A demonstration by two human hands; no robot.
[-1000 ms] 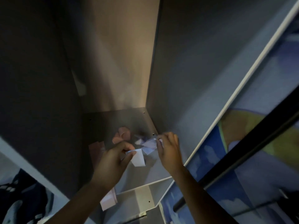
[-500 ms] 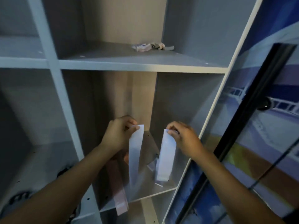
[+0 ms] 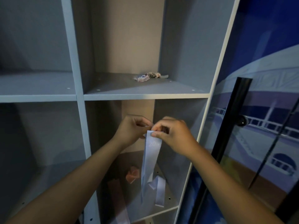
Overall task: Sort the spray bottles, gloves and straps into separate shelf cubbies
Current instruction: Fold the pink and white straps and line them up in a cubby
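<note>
Below the upper shelf board, both hands pinch the white strap's top; loose tail could snag the pink strap.

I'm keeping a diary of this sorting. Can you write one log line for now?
left hand: pinches white strap top | right hand: pinches same | strap hangs in lower cubby
</note>
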